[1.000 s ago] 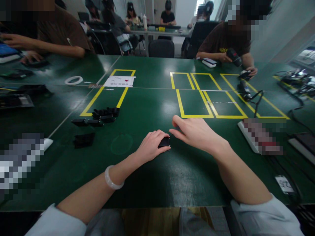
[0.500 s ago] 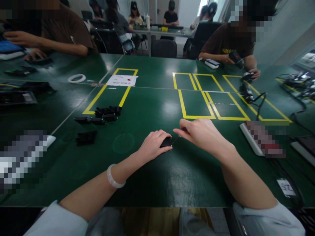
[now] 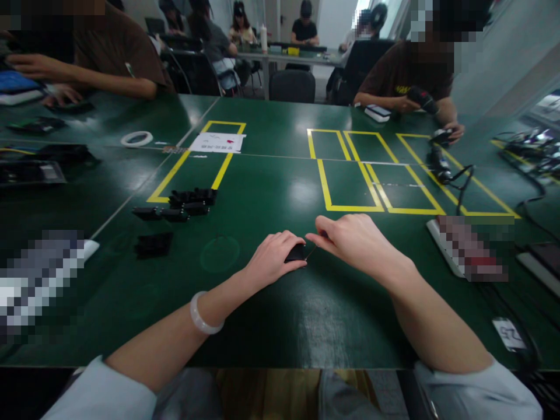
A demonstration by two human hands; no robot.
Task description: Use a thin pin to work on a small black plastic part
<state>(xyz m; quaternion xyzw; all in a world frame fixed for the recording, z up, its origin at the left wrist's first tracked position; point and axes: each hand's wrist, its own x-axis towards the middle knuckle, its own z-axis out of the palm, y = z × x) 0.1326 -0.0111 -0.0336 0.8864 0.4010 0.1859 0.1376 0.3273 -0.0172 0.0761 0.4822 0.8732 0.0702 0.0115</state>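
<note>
My left hand (image 3: 273,256), a pale bracelet on its wrist, is closed round a small flat black part (image 3: 296,253) and holds it down on the green table (image 3: 262,315). Fingers and thumb cover most of that part. Just to the right, my right hand (image 3: 350,233) is curled round a tool with a thin shaft (image 3: 311,252). The shaft slants down to the part's right edge; the tool's handle is hidden in the fist. Left of my hands lie several black pieces (image 3: 192,198), and a separate black piece (image 3: 153,245) sits nearer to me.
Yellow tape frames (image 3: 354,208) mark the table. A paper sheet (image 3: 217,143) and a tape roll (image 3: 136,139) lie at the far left. Blurred devices flank my arms, with a black cable (image 3: 466,175) on the right. One co-worker opposite holds a power driver (image 3: 423,99).
My right hand has shifted slightly down and left, so the thin shaft reaches closer in to the black part. My left hand stays in place.
</note>
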